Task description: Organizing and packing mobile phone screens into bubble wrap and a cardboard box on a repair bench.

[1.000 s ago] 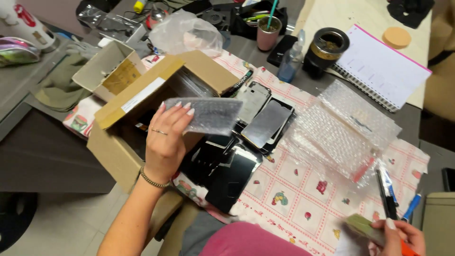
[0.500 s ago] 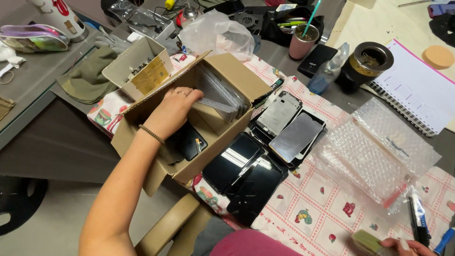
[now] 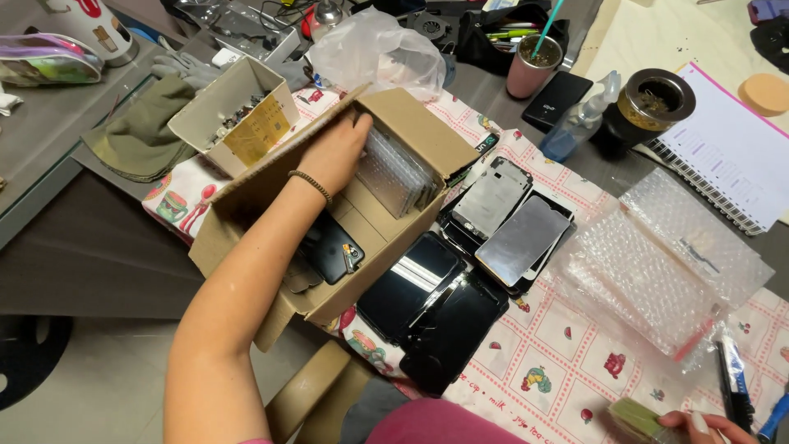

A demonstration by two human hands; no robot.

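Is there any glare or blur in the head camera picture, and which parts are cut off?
Head view: sharp overall; bright glare streak on the black phone screen; soft shadow inside the cardboard box; right hand cropped at the bottom edge.

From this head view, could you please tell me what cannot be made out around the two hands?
- Left hand: fingertips hidden behind the wrapped panels in the cardboard box, so the grip is unclear.
- Right hand: cut off by the bottom edge.
- Green object at that hand: partly out of frame, kind unclear.
- Small box: contents too small to identify.
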